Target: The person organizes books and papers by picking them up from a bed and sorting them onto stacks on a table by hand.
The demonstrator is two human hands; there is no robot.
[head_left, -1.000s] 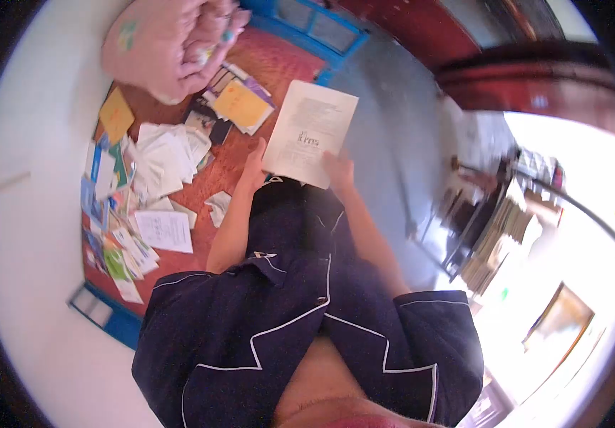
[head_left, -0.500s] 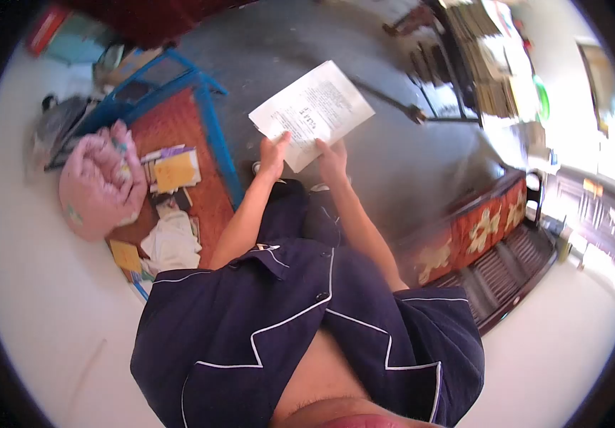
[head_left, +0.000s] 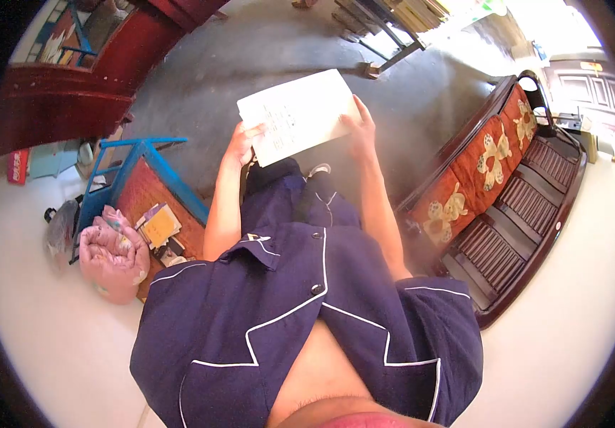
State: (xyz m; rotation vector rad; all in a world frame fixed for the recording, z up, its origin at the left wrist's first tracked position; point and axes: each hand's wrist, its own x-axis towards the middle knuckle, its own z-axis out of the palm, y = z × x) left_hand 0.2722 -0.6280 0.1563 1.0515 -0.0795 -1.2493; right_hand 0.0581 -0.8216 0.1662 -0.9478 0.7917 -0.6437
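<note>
A stack of white printed paper is held out in front of my body, over the grey floor. My left hand grips its lower left edge, thumb on top. At the right edge my right hand holds the same paper, thumb on the face and fingers partly behind it. The print is too washed out to read. Below the sheets, a shoe shows beside my dark trouser legs.
A blue-framed bed stands at left with a pink rolled quilt and a yellow booklet. At right is a dark wooden bench with an orange cover. A red cabinet is upper left.
The view has swung away from the bed toward the bench, and my body has turned with the paper. My hands are now farther apart, at the paper's left and right edges.
</note>
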